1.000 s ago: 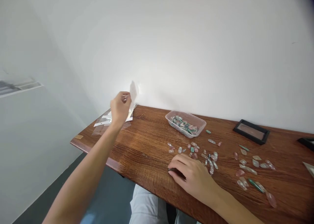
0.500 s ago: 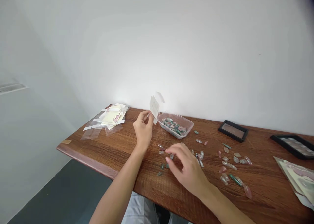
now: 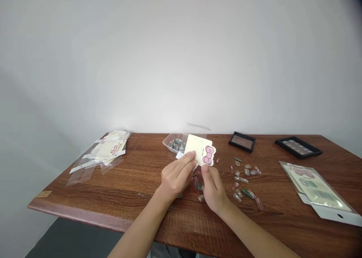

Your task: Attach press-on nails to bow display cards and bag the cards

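Both hands hold one cream card with a printed pink bow, tilted up above the table. My left hand presses its fingers against the card's lower left side. At its lower right corner, by the bow, my right hand pinches it with the thumb in front. A clear plastic sleeve with a white strip seems to lie behind the card. Press-on nails in pink, green and clear lie under and between the hands. Partly behind the card stands a clear plastic tub of more nails.
A pile of similar cards and clear sleeves lies at the table's left end. Loose nails are scattered right of the hands. Farther right are two black frames and a filled packet. A white wall backs the table.
My left hand has brought the card from beside the tub down and toward me, and its bow side now faces me. My right hand has left the loose nails and gripped the card. The view has shifted right.
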A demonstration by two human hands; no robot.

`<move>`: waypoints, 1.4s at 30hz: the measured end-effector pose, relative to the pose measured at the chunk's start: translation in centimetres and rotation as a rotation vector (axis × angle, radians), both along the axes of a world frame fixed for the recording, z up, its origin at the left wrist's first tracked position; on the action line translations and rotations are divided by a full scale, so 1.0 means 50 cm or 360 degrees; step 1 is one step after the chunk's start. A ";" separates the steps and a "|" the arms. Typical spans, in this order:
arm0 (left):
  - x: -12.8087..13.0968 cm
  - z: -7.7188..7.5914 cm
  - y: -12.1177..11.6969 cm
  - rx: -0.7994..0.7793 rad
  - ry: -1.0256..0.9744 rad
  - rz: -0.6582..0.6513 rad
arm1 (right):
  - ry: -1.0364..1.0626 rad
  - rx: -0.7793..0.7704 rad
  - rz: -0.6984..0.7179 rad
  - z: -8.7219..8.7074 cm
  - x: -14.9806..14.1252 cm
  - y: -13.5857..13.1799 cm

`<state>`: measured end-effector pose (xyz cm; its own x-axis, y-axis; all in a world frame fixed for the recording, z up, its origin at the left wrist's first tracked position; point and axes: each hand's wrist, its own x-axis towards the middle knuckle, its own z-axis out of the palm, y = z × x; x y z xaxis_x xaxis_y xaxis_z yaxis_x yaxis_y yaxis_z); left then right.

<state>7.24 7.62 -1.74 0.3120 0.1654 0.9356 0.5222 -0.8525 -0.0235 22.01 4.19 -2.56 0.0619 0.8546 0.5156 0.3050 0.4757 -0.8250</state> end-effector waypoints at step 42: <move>-0.013 -0.018 -0.006 -0.0139 0.0014 0.0067 | 0.0044 -0.0225 0.0080 0.011 -0.003 0.020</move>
